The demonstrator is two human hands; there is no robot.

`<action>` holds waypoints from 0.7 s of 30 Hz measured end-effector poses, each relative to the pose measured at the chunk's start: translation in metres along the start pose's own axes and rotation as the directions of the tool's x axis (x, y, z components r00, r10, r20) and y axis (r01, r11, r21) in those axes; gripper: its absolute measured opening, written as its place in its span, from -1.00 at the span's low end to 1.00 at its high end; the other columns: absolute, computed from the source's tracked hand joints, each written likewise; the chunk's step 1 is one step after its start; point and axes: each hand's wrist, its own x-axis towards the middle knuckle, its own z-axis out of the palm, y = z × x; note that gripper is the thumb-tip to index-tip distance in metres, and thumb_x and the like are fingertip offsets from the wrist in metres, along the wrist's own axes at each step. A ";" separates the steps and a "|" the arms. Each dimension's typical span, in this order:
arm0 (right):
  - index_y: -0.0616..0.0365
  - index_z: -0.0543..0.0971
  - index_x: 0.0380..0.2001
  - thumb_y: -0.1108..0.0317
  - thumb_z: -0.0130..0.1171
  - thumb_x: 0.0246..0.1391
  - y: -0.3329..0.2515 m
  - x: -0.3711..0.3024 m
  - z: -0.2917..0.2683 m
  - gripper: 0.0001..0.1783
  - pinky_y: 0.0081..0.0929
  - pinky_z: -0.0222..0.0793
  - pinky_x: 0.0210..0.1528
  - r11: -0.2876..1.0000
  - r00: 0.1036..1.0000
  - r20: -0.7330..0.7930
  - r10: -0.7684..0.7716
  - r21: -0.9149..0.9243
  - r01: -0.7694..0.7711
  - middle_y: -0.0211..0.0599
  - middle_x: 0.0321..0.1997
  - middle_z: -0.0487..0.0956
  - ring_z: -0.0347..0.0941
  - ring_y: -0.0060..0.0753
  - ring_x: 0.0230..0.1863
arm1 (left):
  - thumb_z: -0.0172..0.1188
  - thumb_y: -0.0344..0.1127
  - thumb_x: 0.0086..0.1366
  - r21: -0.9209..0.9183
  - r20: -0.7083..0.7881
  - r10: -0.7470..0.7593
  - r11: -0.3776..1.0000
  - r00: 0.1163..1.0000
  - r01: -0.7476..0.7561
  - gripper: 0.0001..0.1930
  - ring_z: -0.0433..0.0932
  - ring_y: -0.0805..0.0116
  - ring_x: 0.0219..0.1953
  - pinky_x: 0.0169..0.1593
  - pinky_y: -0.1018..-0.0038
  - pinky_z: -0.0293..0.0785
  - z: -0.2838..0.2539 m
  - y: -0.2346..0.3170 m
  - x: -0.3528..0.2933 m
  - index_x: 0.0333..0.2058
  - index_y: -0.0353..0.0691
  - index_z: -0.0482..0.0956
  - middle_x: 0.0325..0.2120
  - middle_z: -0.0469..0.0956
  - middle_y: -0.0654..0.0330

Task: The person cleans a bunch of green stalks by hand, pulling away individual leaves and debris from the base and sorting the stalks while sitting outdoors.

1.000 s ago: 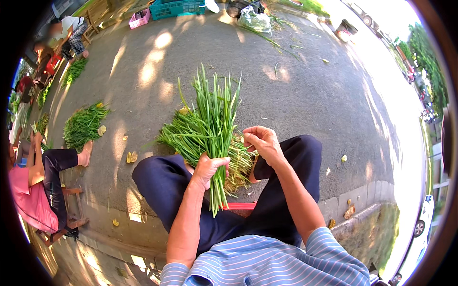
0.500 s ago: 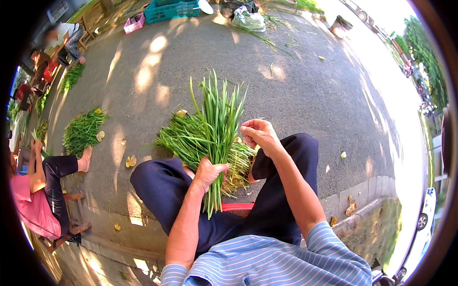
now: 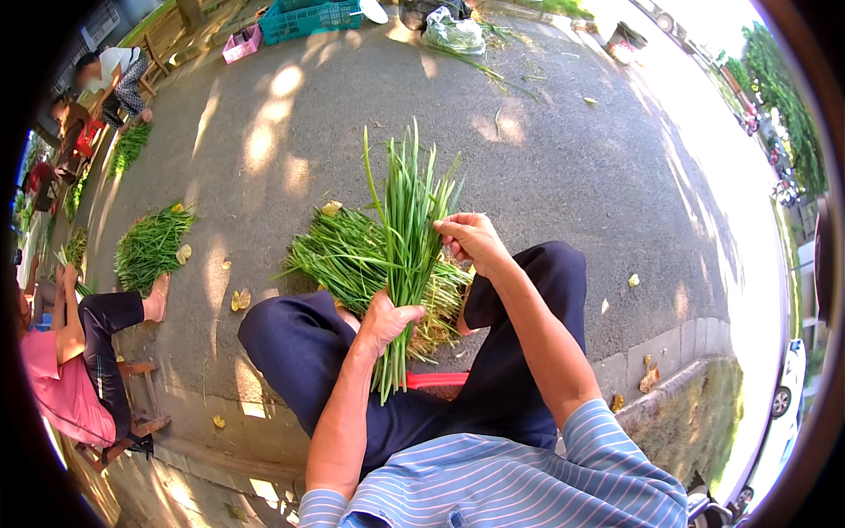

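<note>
A thick bunch of garlic chives (image 3: 403, 211) stands upright between my knees, its long flat leaves fanning out at the top. My left hand (image 3: 385, 322) is wrapped round its lower stems, thumb pointing right. At the bunch's right edge, my right hand (image 3: 471, 239) has thumb and forefinger pinched together against the leaves; whether a blade is between them is too small to make out. Behind and below the bunch lies a heap of more chives (image 3: 330, 255) on the ground. Yellowish trimmed scraps (image 3: 437, 321) lie at its right, partly hidden by my leg.
Under me a red seat edge (image 3: 436, 379) shows. At left a person in a pink top (image 3: 70, 387) sits by another green pile (image 3: 151, 248). Farther off are more people, a teal crate (image 3: 310, 21), a pink basket (image 3: 241, 44) and a clear plastic bag (image 3: 454, 33).
My right hand has moved slightly left and up, from beside the bunch to its leaf edge. The left hand keeps its hold, and the bunch leans a little more to the right.
</note>
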 end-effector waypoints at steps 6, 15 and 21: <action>0.11 0.49 -0.40 0.24 0.24 0.08 -0.001 -0.005 -0.003 -0.80 -0.79 0.22 -0.69 0.990 0.999 -0.023 0.033 0.140 -0.030 -0.58 -0.61 0.47 0.31 -0.81 -0.71 | 0.22 -0.45 0.05 -0.038 -0.003 -0.033 0.999 0.999 0.033 -0.88 0.46 0.42 -0.67 -0.59 0.49 0.42 0.000 0.000 -0.001 -0.41 -0.32 0.50 -0.63 0.49 0.22; 0.26 0.45 -0.21 0.02 0.39 -0.11 -0.013 -0.049 0.043 -0.42 -0.47 0.42 -0.41 0.530 0.849 0.138 -0.510 -0.727 0.436 -0.40 -0.51 0.49 0.47 -0.45 -0.46 | 0.19 -0.48 0.01 -0.016 -0.040 -0.067 0.998 0.997 0.066 -0.83 0.45 0.43 -0.67 -0.57 0.46 0.40 0.002 0.006 -0.002 -0.36 -0.31 0.47 -0.65 0.46 0.25; 0.29 0.59 -0.36 0.10 0.33 -0.07 0.006 -0.016 0.044 -0.58 -0.41 0.43 -0.53 0.921 0.977 -0.121 -0.173 -0.370 0.118 -0.20 -0.54 0.56 0.48 -0.39 -0.59 | 0.19 -0.48 -0.08 0.184 -0.120 0.131 0.977 0.984 -0.108 -0.75 0.42 0.49 -0.61 -0.50 0.50 0.37 0.006 -0.012 0.009 -0.34 -0.36 0.47 -0.61 0.47 0.29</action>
